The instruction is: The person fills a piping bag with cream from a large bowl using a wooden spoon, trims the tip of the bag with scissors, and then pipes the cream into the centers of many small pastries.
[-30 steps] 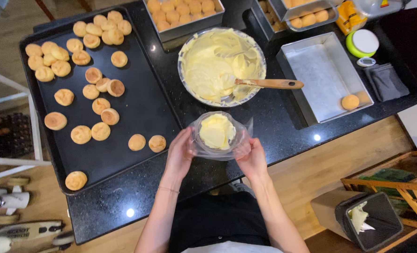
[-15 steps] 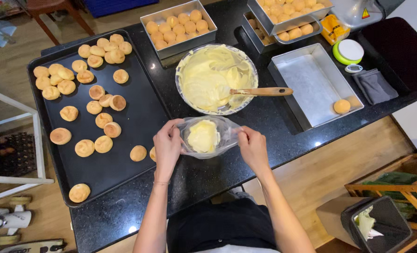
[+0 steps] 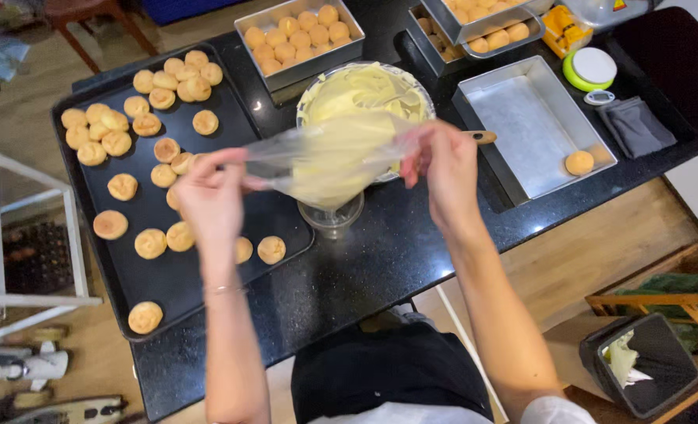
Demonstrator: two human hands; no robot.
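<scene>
My left hand point(image 3: 211, 196) and my right hand point(image 3: 442, 161) each pinch one top corner of a clear piping bag point(image 3: 329, 161) full of pale yellow cream, held stretched above the counter. The bag's tip hangs over a small clear glass cup point(image 3: 332, 216) standing on the black counter. Right behind the bag sits a large metal bowl of the same cream point(image 3: 365, 90) with a wooden spoon handle point(image 3: 482, 137) sticking out beside my right hand. A black baking tray point(image 3: 129, 267) with several round golden puffs point(image 3: 150, 243) lies under and left of my left hand.
A metal pan point(image 3: 522, 118) holding one puff point(image 3: 579, 162) lies at the right. More pans of puffs point(image 3: 298, 33) stand at the back. A green-rimmed lid point(image 3: 590, 68) and grey cloth point(image 3: 635, 126) are far right. A bin point(image 3: 639, 365) stands on the floor.
Both hands lifted the cream-filled bag up out of the glass cup and pulled its top corners apart; before, they were cupped around the bag sitting in the cup.
</scene>
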